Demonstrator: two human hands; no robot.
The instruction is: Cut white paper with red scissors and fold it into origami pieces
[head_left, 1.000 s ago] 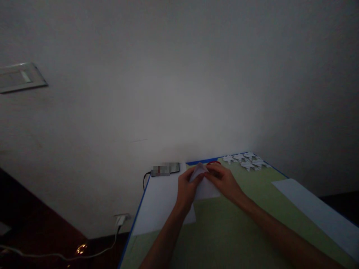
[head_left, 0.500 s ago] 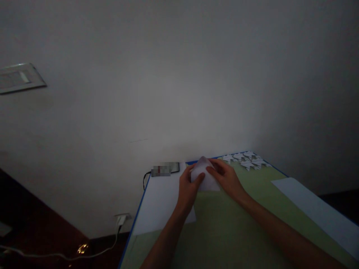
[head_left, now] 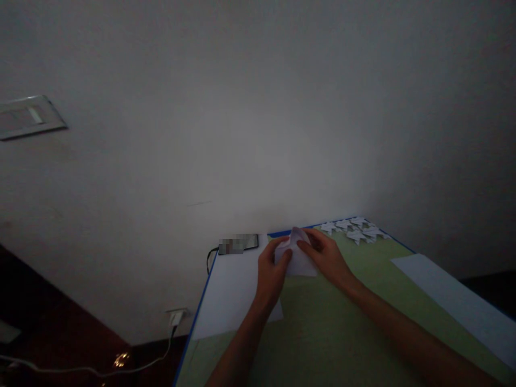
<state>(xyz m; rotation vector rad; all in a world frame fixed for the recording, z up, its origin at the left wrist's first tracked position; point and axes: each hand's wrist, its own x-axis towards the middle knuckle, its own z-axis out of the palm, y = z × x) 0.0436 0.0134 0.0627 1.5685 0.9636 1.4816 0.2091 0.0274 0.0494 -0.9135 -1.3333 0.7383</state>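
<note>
Between both hands a small piece of white paper (head_left: 300,263) is held, its top edge bent up into a rounded fold. My left hand (head_left: 274,263) pinches its left side, thumb in front and fingers behind. At the upper right, my right hand (head_left: 324,255) grips the same paper with the thumb pressed on its face. Both hands are closed, and their fingertips behind the paper are partly hidden. Several folded white paper figures with pointed ends (head_left: 357,230) lie at the table's far right corner.
The green-topped table (head_left: 322,333) has a blue edge and stands against a grey wall. A large white sheet (head_left: 226,290) lies at the left, a phone with a cable (head_left: 250,243) at its far end. Another white strip (head_left: 447,295) runs along the right edge.
The paper's upper left edge has curled in further under the left fingers, which now show over the top. Both hands stay in nearly the same place.
</note>
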